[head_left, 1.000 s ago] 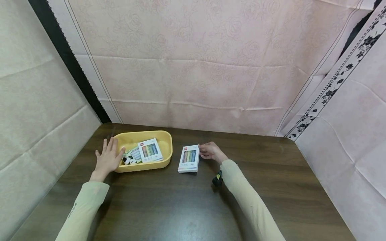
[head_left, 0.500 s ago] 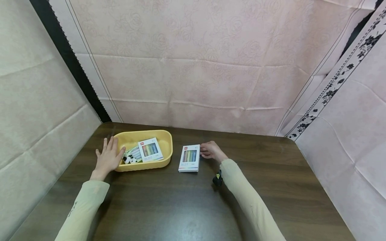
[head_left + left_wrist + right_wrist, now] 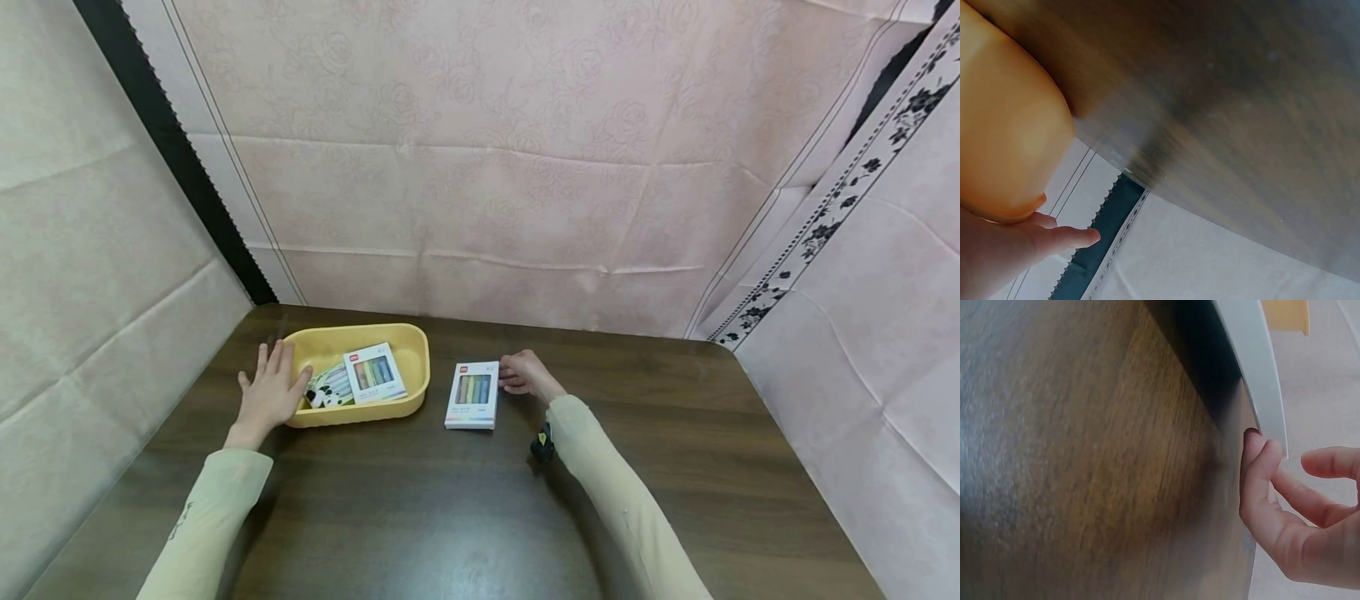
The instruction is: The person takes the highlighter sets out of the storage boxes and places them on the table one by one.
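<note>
A white box (image 3: 472, 395), with pastel pen-like sticks behind its window, lies right of the yellow basket (image 3: 414, 367). My right hand (image 3: 528, 375) grips its far right edge with curled fingers. In the right wrist view, fingertips (image 3: 1266, 453) meet the corner of the box (image 3: 1269, 381), while another finger is held apart from it. My left hand (image 3: 267, 387) rests spread against the left end of the basket, fingers straight. In the left wrist view, a finger (image 3: 1075, 237) reaches past the basket wall (image 3: 1010, 125).
Inside the basket lie a similar white box (image 3: 374, 373) and a pack with a cow-like black-and-white print (image 3: 330, 390). The dark wooden table (image 3: 390, 508) meets pale cloth walls (image 3: 480, 208) at its back and sides.
The white box has shifted slightly right along with my right hand, and the dark strip under its near edge has thinned. The left hand and basket have stayed in place.
</note>
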### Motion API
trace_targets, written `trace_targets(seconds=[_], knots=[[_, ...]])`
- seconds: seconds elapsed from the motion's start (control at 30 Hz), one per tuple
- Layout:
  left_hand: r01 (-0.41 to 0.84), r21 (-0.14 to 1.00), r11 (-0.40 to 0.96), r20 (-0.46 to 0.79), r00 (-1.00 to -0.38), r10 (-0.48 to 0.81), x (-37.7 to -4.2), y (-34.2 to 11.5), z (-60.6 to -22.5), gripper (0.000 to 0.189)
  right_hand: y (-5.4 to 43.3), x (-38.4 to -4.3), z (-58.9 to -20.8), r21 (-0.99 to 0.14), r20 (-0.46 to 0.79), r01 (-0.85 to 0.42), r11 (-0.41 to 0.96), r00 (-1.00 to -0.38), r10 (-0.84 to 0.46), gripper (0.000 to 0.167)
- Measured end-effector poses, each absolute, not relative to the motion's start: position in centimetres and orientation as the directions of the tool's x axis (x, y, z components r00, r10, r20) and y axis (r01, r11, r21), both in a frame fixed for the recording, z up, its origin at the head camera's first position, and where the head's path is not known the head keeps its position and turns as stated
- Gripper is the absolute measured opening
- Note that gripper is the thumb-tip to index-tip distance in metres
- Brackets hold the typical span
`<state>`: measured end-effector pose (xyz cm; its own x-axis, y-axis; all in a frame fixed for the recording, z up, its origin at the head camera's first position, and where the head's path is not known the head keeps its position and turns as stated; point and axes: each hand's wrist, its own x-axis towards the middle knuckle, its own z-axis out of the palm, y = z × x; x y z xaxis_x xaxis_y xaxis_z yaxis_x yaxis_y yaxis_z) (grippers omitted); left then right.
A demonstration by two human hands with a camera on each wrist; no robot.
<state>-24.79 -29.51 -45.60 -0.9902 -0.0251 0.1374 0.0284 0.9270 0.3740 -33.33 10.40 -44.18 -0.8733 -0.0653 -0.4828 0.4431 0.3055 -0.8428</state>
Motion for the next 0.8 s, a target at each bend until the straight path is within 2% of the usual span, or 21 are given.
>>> trace_targets(seconds=[0.8], knots=[[0.029,0.374,0.927,0.128,-0.992,-0.02,-24.71,-29.51,-45.47,0.069,10.94,-33.39,-44.55,-0.849,-0.477,0.436,0.3,-0.876,-0.077,0.031]])
